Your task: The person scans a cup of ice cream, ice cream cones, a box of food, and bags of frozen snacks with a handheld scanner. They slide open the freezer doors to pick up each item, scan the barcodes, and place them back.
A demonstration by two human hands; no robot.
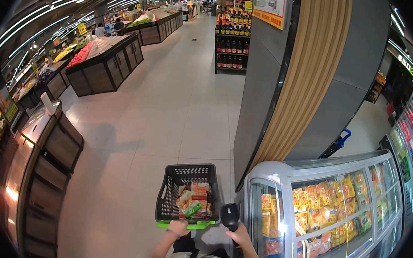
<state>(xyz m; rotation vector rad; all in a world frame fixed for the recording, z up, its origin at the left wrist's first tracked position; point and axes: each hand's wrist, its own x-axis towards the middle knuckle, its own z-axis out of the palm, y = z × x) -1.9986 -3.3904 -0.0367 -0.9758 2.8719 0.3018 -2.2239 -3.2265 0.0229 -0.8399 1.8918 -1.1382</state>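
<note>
Low in the middle of the view is a dark grey basket with a green handle. Several packaged goods in red, white and green wrapping lie inside it. My left hand is closed around the green handle at its left part. To the right of the basket, my right hand is closed on a black handheld scanner, whose head points up and forward. The scanner is close to the basket's right edge and left of the freezer.
A glass-topped freezer with yellow packs stands at right, beside a grey and wood-slatted pillar. Wooden produce stands line the left, with a wooden counter nearer. A bottle shelf is ahead; people are far off.
</note>
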